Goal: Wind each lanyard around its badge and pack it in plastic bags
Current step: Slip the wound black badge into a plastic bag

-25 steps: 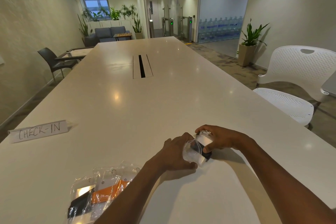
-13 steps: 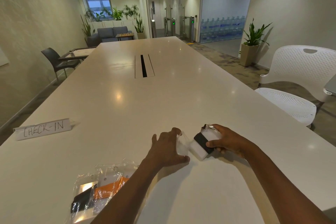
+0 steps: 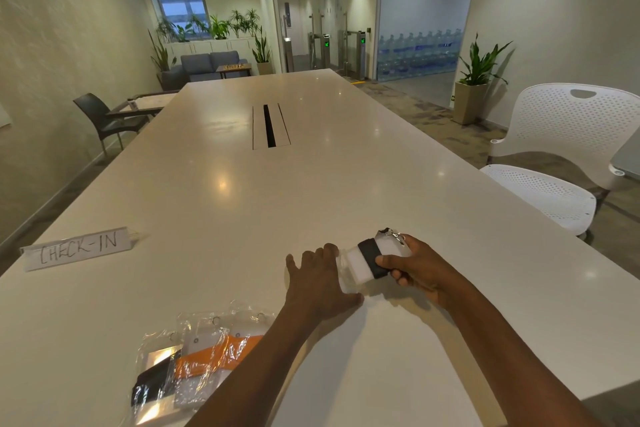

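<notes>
At the near end of a long white table (image 3: 242,218), a person's right hand (image 3: 420,270) grips a white badge (image 3: 360,262) wound with a black lanyard (image 3: 372,260), fingers curled tight around it, its metal clip (image 3: 398,237) poking out past the knuckles; the left hand (image 3: 320,282) lies spread and flat, fingers wide, pinning a clear plastic bag (image 3: 343,262) whose mouth meets the badge's end; the left forearm crosses over part of a pile of packed bags (image 3: 194,360) near the table edge, one holding an orange lanyard, another a black one; a handwritten "CHECK-IN" sign (image 3: 78,248) stands well apart to the left; a white perforated chair (image 3: 554,163) waits beside the table on the right; a cable slot (image 3: 269,126) runs down the table's middle.
</notes>
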